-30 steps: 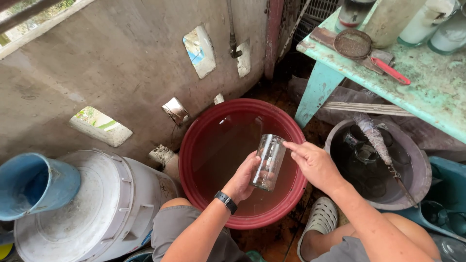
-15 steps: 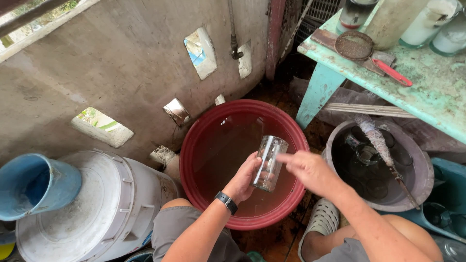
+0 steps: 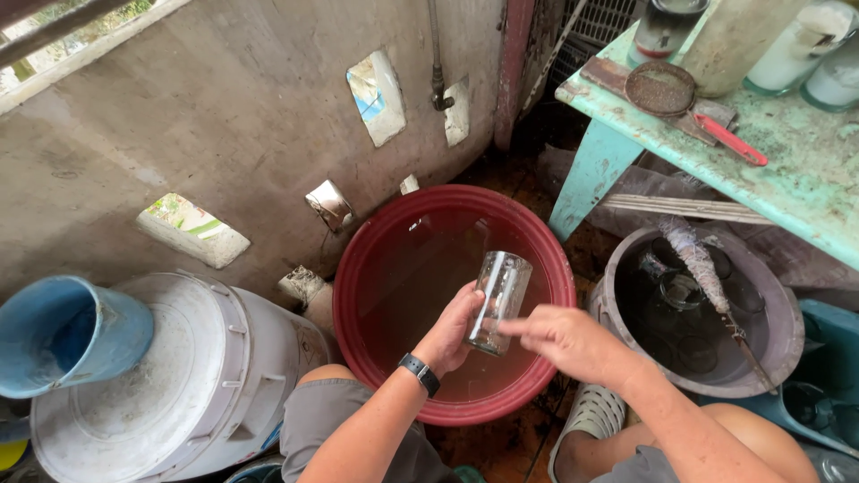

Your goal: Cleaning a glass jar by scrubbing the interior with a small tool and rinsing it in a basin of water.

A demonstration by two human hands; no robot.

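My left hand (image 3: 452,329), with a black band on its wrist, grips a clear drinking glass (image 3: 499,300) from the side. The glass hangs tilted over a red basin (image 3: 358,268) that holds brownish water. My right hand (image 3: 564,340) lies next to the glass at its lower right, with a fingertip against the glass wall and the other fingers loosely spread. It holds nothing of its own.
A grey tub (image 3: 780,315) with dark water, glassware and a stick stands on the right. Above it is a green table (image 3: 805,179) with jars, a round strainer (image 3: 660,88) and a red-handled tool. At left stand a white lidded drum (image 3: 179,385) and a blue bucket (image 3: 63,331) by the concrete wall.
My right hand has slid down from the glass's upper side to its lower right. The glass has stayed over the red basin in my left hand.
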